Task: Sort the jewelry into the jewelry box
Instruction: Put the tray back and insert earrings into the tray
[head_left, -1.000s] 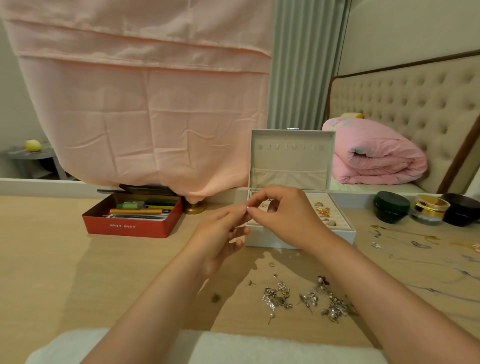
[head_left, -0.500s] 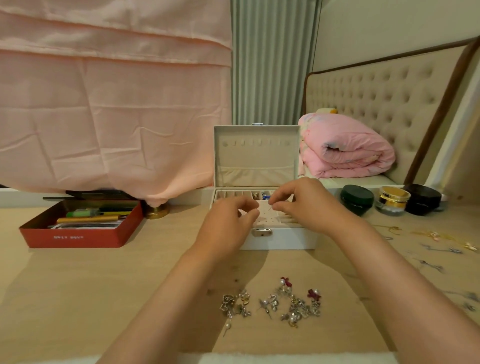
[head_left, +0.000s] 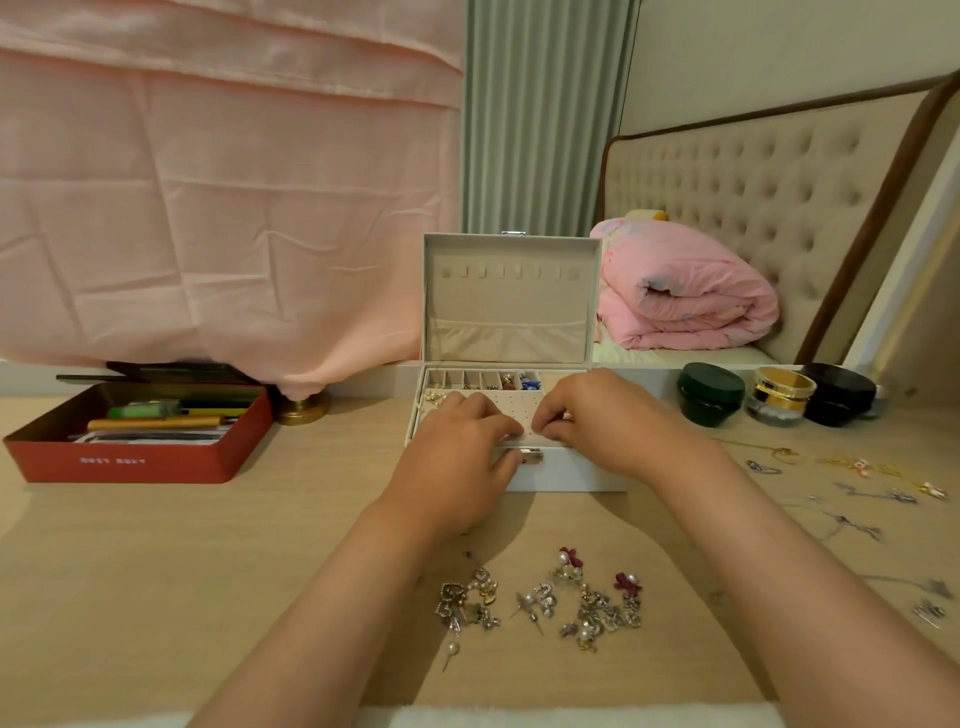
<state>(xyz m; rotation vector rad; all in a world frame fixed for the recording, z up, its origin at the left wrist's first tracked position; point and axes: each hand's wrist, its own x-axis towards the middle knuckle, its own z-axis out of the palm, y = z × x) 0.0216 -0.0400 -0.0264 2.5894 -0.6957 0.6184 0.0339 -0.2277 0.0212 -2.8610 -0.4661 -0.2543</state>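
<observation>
From the head camera I see my left hand (head_left: 457, 457) and right hand (head_left: 592, 421) over the open white jewelry box (head_left: 566, 470), fingertips pinched together above its perforated earring panel (head_left: 511, 410); I cannot tell what they grip. Loose earrings (head_left: 545, 597) lie on the wooden table (head_left: 182, 571) nearer me.

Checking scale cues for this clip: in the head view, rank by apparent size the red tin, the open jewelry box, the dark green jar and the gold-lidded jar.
1. Jewelry box, lid raised.
2. Red tin; nearly as wide, but lower.
3. Dark green jar.
4. Gold-lidded jar, only slightly smaller than the green one.
</observation>
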